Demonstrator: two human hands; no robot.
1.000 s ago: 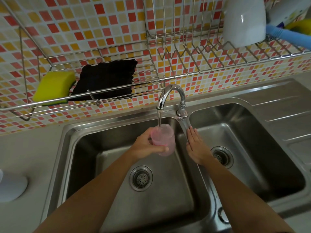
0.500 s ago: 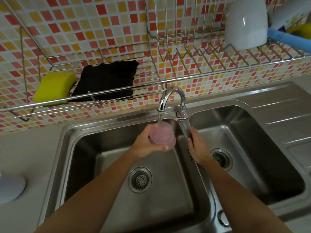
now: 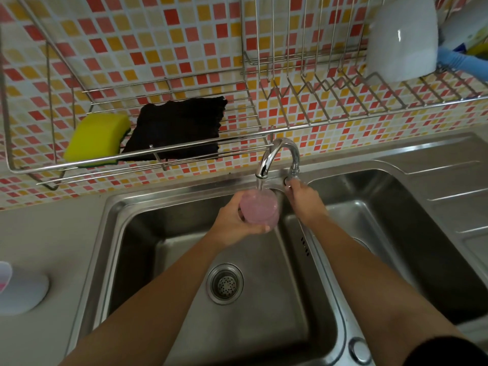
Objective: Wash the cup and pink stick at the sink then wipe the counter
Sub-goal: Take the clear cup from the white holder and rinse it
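My left hand grips a translucent pink cup over the left sink basin. The cup sits under the chrome faucet, and water runs from the spout into it. My right hand rests on the faucet's handle at the base of the tap, fingers closed around it. The pink stick is not clearly visible; a pink-tinged object shows at the far left edge of the counter.
A wire rack on the tiled wall holds a yellow sponge and a black cloth. A white cup and a blue brush handle sit on the rack's right part. A white round lid lies on the left counter.
My right hand has moved up from the divider between the basins onto the faucet handle. The cup has tipped so its mouth faces upward under the stream.
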